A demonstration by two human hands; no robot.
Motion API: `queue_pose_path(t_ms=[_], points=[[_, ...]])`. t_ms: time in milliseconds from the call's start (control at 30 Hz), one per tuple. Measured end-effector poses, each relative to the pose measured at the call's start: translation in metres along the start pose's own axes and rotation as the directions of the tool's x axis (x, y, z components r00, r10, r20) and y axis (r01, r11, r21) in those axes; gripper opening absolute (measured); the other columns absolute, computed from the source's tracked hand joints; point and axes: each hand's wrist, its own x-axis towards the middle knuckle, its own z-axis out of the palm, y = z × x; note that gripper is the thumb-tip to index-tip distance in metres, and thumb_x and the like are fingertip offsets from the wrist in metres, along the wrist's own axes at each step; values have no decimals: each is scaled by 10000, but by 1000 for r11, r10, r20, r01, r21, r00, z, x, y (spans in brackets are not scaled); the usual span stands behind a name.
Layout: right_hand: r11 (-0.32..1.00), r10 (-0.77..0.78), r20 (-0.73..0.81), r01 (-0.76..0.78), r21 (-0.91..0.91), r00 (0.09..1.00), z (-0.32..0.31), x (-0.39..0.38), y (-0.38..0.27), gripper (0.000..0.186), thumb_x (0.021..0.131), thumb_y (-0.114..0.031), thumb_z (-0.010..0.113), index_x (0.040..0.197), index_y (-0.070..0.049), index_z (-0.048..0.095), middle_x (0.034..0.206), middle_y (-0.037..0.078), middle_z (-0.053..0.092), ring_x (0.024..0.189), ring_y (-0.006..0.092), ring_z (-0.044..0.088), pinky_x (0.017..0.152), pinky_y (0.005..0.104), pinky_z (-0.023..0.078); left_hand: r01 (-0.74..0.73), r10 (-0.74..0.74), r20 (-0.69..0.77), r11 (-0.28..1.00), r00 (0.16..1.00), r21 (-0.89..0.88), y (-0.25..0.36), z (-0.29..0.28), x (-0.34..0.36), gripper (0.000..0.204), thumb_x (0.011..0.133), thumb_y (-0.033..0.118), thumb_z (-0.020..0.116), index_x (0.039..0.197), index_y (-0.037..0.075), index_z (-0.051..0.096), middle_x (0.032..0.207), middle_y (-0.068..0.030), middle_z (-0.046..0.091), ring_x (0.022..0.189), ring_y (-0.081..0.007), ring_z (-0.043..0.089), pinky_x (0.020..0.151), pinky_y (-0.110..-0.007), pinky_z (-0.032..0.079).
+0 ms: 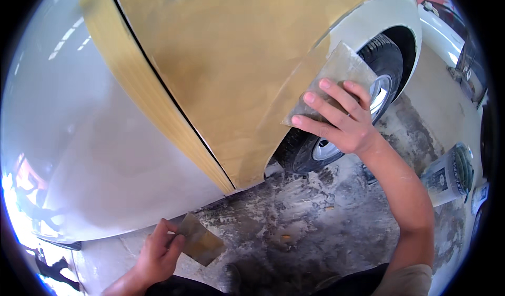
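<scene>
My right hand (344, 118) has its fingers spread over a wide, flat grey putty spreader (348, 63) with the thumb out of sight behind it. The spreader lies at or close to the wheel-arch edge of a car's fender (226, 59), which is coated in tan filler. Lower left, my left hand (161, 249) pinches a smaller flat spreader (202, 241), its face smeared yellowish-brown. That spreader is apart from the car, over the floor. A tan-coated strip runs down the edge of the white door (100, 138), beside a dark panel gap.
Beyond my right hand is the car's wheel (388, 57) with a silver rim. A pale bucket (444, 175) stands on the right, past my forearm. The concrete floor (315, 212) is stained with white and dark patches. Another white car (442, 33) is at the upper right.
</scene>
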Motion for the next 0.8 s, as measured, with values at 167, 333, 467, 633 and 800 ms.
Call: queue_pose_path(t_ms=[167, 333, 467, 633, 800], points=[[999, -47, 90, 48, -5, 995, -10, -14, 3, 334, 891, -193, 626, 1174, -317, 756, 1318, -15, 656, 1220, 243, 608, 1028, 410, 423, 3, -3, 7, 1000, 1000, 3, -2, 10, 4, 200, 1005, 146, 602, 1067, 27, 454, 660, -119, 619, 555, -199, 557, 539, -358, 423], [996, 82, 1, -82, -37, 997, -32, 7, 25, 321, 872, -173, 644, 1153, -282, 755, 1253, 4, 679, 1199, 271, 615, 1007, 408, 460, -32, 32, -2, 999, 999, -28, -11, 15, 7, 189, 1001, 133, 599, 1069, 20, 465, 643, -102, 571, 551, -181, 516, 534, -349, 405], [990, 134, -77, -137, -27, 988, -34, 32, 39, 344, 826, -148, 671, 1127, -282, 771, 1237, 11, 685, 1200, 276, 616, 984, 424, 474, -46, 47, -10, 998, 999, 30, -4, 10, 7, 186, 1000, 123, 595, 1075, 15, 463, 648, -104, 581, 550, -174, 514, 529, -347, 400], [990, 141, -107, -139, 20, 984, -25, 43, 42, 381, 796, -121, 680, 1126, -285, 774, 1252, 15, 678, 1212, 276, 613, 1004, 441, 473, -16, 16, -42, 1000, 999, 0, -10, 12, 3, 188, 996, 125, 601, 1078, 16, 472, 656, -119, 594, 550, -181, 524, 532, -346, 406], [984, 173, -117, -166, 67, 978, -12, 35, 48, 423, 757, -81, 702, 1123, -278, 778, 1260, 17, 675, 1235, 283, 596, 1019, 450, 467, -46, 51, -79, 997, 996, 64, -11, 16, 6, 192, 984, 139, 620, 1057, 19, 489, 649, -127, 589, 545, -225, 536, 542, -364, 418]])
